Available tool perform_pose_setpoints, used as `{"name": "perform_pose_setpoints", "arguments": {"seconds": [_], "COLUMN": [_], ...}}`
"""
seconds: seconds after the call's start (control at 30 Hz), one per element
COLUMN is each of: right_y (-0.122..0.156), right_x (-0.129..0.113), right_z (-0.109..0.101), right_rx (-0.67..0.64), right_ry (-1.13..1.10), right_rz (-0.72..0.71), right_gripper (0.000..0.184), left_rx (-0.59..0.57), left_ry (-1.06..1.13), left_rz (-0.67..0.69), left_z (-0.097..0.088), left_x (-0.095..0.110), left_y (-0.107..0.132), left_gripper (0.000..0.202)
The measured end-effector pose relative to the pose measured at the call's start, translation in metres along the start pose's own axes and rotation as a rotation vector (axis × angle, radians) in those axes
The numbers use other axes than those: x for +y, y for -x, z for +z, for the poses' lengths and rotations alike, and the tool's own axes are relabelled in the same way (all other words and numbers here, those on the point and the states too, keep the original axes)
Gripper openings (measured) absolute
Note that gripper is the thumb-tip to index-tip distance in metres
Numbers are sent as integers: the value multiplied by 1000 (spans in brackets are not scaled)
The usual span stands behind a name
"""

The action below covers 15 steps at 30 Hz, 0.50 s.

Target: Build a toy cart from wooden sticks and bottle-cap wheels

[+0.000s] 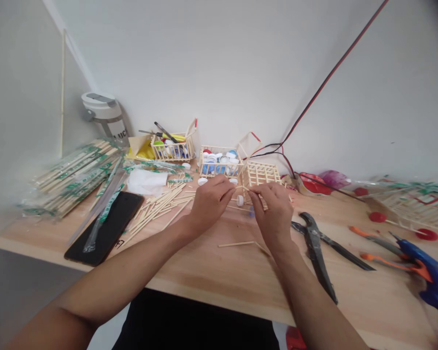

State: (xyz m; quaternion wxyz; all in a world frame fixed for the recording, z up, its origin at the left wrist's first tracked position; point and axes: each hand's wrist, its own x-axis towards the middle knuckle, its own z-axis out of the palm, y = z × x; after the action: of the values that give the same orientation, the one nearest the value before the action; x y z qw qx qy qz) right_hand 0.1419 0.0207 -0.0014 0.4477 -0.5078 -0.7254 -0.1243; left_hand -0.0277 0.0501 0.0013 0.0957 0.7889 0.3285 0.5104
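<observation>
My left hand (212,198) and my right hand (273,210) are both closed in a pinch at the middle of the table. A thin wooden stick (243,187) spans the short gap between their fingertips, and my fingers cover its ends. Just behind my right hand is a lattice basket (263,170) made of sticks. A white bottle cap (240,200) shows between the hands, low by the basket. Behind my left hand, a small stick cart (221,172) holds blue, white and red caps. Two thin sticks (237,244) lie in front of my hands, meeting at an angle.
Left are loose sticks (156,206), a black phone (104,228) and bagged chopsticks (73,175). A second cart (173,148) and a lidded cup (105,116) stand behind. Pliers (316,248), orange-handled cutters (383,243) and a blue glue gun (423,267) lie right.
</observation>
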Motion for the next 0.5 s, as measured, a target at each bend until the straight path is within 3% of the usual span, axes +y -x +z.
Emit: {"name": "perform_pose_setpoints", "arguments": {"seconds": [0.5], "right_y": [0], "right_x": [0], "right_z": [0], "right_rx": [5], "right_ry": [0], "right_rz": [5], "right_gripper": [12], "left_rx": [4], "left_ry": [-16], "left_rz": [3], "left_z": [0], "left_x": [-1], "left_y": [0], "left_gripper": [19]}}
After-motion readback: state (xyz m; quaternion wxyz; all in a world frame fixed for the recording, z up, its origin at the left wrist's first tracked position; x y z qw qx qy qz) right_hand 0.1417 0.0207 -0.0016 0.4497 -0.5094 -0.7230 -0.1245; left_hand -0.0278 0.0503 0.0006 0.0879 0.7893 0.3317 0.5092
